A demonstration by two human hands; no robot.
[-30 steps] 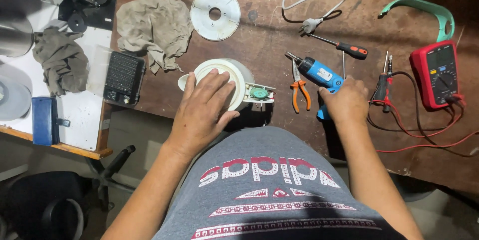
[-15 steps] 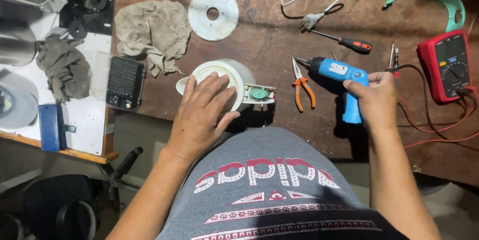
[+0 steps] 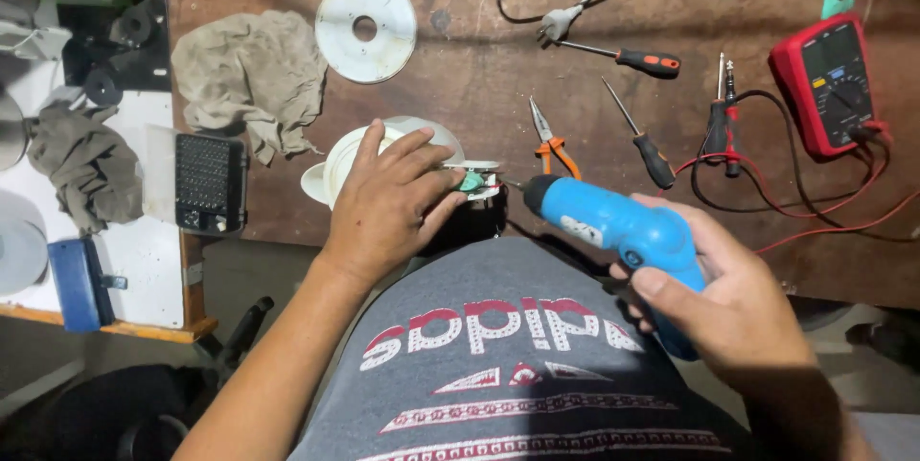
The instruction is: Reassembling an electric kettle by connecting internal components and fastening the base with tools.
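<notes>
Hands: my left hand (image 3: pixel 388 202) lies flat, fingers spread, pressing down on the white round appliance (image 3: pixel 335 166) at the frame's centre; my right hand (image 3: pixel 724 303) is wrapped tight around the grip of the blue cordless screwdriver (image 3: pixel 613 226) at lower right.
Work piece: the appliance sits at the near edge of the brown workbench (image 3: pixel 479 68), its green-and-black fitting (image 3: pixel 474 185) showing just past my fingertips.
Driver tip: the bit points left at that fitting, very near it (whether it touches, I cannot tell).
Doing it well: I judge that the bit should sit square in the screw head before I squeeze, and that my left palm should bear down firmly so the housing cannot spin or slide off the edge.
Change from half a second ago: the driver was then upright over the bench, right of the orange pliers (image 3: pixel 551 140); now it is tilted and brought down left, towards the fitting. My left hand has kept its place.
Surroundings: two black-and-red screwdrivers (image 3: pixel 647 149), a red multimeter (image 3: pixel 829 82) with leads at upper right, a white disc (image 3: pixel 366 27) and grey rag (image 3: pixel 249 78) at upper left, a white plug lead (image 3: pixel 561 18) at the top.
</notes>
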